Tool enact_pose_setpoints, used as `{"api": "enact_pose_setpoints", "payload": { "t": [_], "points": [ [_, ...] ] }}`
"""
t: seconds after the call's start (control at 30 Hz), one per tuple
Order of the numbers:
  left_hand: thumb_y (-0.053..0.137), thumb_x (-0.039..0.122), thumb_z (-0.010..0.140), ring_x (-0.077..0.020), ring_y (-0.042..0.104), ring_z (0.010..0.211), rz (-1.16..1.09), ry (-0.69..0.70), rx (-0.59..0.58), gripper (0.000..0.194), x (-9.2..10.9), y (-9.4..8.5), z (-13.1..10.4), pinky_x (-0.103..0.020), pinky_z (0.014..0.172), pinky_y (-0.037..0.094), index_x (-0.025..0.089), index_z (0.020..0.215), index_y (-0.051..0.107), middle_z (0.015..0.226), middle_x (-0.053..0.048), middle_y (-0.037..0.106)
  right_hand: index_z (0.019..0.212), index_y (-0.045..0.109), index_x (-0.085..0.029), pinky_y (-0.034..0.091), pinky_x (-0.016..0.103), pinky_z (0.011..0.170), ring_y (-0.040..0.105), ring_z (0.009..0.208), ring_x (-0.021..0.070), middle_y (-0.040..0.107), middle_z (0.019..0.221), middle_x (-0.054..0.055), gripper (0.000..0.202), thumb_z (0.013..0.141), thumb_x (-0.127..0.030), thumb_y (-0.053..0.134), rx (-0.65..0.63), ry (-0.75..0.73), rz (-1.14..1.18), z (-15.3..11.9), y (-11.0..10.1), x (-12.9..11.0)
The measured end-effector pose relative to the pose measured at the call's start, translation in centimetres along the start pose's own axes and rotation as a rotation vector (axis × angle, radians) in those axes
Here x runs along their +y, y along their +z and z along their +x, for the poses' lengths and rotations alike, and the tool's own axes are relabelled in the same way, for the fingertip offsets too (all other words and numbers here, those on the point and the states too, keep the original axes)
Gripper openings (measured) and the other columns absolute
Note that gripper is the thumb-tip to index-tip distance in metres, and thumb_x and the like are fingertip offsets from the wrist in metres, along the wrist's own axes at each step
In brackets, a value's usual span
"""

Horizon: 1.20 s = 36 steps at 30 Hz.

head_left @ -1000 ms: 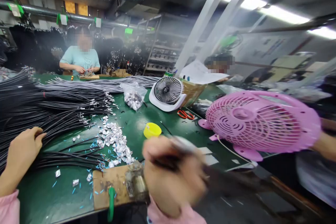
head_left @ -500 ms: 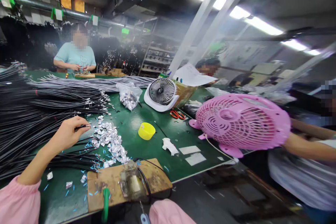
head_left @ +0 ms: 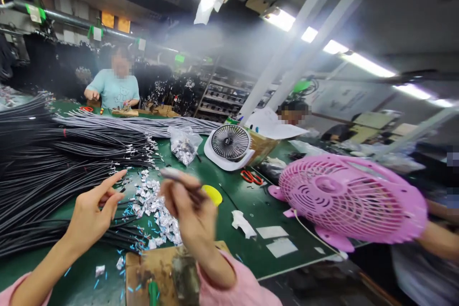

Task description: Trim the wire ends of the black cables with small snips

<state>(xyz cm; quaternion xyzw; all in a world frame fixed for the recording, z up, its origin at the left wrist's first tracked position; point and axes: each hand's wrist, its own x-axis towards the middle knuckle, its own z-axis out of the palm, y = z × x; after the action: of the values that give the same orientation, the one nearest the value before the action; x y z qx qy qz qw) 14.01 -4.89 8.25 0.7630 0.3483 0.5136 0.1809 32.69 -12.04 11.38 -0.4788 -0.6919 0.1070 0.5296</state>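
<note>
My left hand (head_left: 89, 210) is over the black cables (head_left: 64, 153) at the left, index finger stretched out and thumb apart, with nothing clearly held. To its right my right hand (head_left: 193, 210), smeared by motion, is closed round a slim dark thing that I cannot make out. It hovers above the near wooden board (head_left: 143, 267), partly hiding the metal block (head_left: 184, 272) on it. Crumpled silver foil pieces (head_left: 158, 215) and small blue bits lie between the hands. A yellow ring (head_left: 213, 195) is partly hidden behind my right hand.
A bag of small parts (head_left: 184, 146), a white fan (head_left: 229, 146) and red-handled scissors (head_left: 251, 177) stand or lie on the green table (head_left: 247, 263). A large pink fan (head_left: 351, 196) is at the right. A person (head_left: 118, 86) in light blue sits across the table.
My right hand has come up into view from below, over the board. My left hand no longer pinches the dark cable end, and its index finger is extended. The view has shifted slightly.
</note>
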Motion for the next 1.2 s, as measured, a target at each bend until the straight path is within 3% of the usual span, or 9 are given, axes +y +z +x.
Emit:
{"api": "enact_pose_setpoints", "payload": {
  "t": [0.07,0.23,0.33,0.47,0.67,0.77,0.9,1.03,1.2],
  "points": [
    [0.055,0.035,0.093,-0.0087,0.047,0.038,-0.020,0.022,0.007,0.034,0.6,-0.1,-0.2,-0.017,0.037,0.040,0.021,0.114,0.077,0.053,0.008,0.057,0.109,0.075,-0.019,0.051,0.025,0.060,0.064,0.069,0.0148,0.071,0.081,0.003,0.030,0.105,-0.025,0.046,0.086,0.034,0.037,1.8,1.7,1.8],
    [0.065,0.033,0.088,-0.0075,0.055,0.042,-0.028,0.064,0.078,0.018,1.4,-0.3,-0.4,-0.015,0.042,0.047,0.025,0.093,0.081,0.057,0.007,0.061,0.086,0.077,-0.017,0.047,0.025,0.056,0.059,0.062,0.0140,0.067,0.074,0.004,0.017,0.087,-0.023,0.061,0.089,0.033,0.131,1.6,3.5,3.3],
    [0.069,0.034,0.087,-0.0083,0.061,0.046,0.003,0.063,0.133,0.013,1.6,-0.1,-0.7,-0.015,0.047,0.051,0.027,0.086,0.080,0.062,0.006,0.069,0.085,0.078,-0.017,0.049,0.025,0.060,0.060,0.063,0.0142,0.069,0.074,0.004,0.016,0.085,-0.024,0.063,0.067,0.081,0.191,1.0,3.4,2.7],
    [0.069,0.034,0.088,-0.0089,0.065,0.049,0.025,0.029,0.191,0.012,1.9,0.2,-1.2,-0.016,0.050,0.053,0.029,0.082,0.078,0.064,0.008,0.072,0.101,0.078,-0.018,0.053,0.026,0.063,0.066,0.070,0.0167,0.075,0.084,0.004,0.026,0.078,-0.027,0.071,0.011,0.221,0.221,1.0,2.9,1.7],
    [0.070,0.032,0.088,-0.0080,0.065,0.053,0.074,0.068,0.245,0.010,2.3,0.2,-1.4,-0.015,0.051,0.051,0.028,0.081,0.076,0.066,0.008,0.072,0.097,0.082,-0.020,0.044,0.023,0.051,0.057,0.056,0.0136,0.071,0.068,0.002,0.024,0.086,-0.022,0.061,-0.002,-0.011,0.084,0.3,2.9,2.1],
    [0.067,0.030,0.090,-0.0072,0.063,0.051,0.101,0.108,0.230,0.013,2.2,0.3,-1.2,-0.014,0.050,0.049,0.027,0.081,0.076,0.066,0.008,0.072,0.093,0.082,-0.019,0.038,0.022,0.045,0.049,0.047,0.0124,0.064,0.058,0.001,0.029,0.088,-0.017,0.054,-0.014,-0.106,-0.052,-0.2,3.1,2.6],
    [0.061,0.032,0.092,-0.0086,0.061,0.047,0.101,0.086,0.180,0.021,2.2,0.3,-0.9,-0.016,0.043,0.045,0.025,0.077,0.075,0.063,0.006,0.072,0.080,0.077,-0.016,0.039,0.023,0.046,0.047,0.044,0.0126,0.058,0.052,0.002,0.030,0.088,-0.013,0.048,-0.022,-0.200,-0.200,-0.3,3.2,2.6],
    [0.056,0.044,0.094,-0.0110,0.055,0.039,0.033,-0.040,0.055,0.038,2.8,-0.1,-0.6,-0.019,0.037,0.041,0.025,0.064,0.070,0.050,0.004,0.064,0.086,0.077,-0.016,0.038,0.023,0.047,0.044,0.044,0.0118,0.056,0.052,0.000,0.029,0.089,-0.010,0.049,-0.079,-0.200,-0.214,-0.2,3.2,2.4],
    [0.053,0.067,0.087,-0.0135,0.053,0.038,-0.046,-0.254,-0.052,0.056,3.1,-0.3,-0.2,-0.022,0.036,0.040,0.024,0.053,0.061,0.044,0.002,0.058,0.101,0.079,-0.019,0.032,0.024,0.042,0.036,0.042,0.0113,0.050,0.049,-0.004,0.031,0.090,-0.016,0.051,-0.138,-0.084,-0.060,-0.6,3.1,2.2]
  ]
}}
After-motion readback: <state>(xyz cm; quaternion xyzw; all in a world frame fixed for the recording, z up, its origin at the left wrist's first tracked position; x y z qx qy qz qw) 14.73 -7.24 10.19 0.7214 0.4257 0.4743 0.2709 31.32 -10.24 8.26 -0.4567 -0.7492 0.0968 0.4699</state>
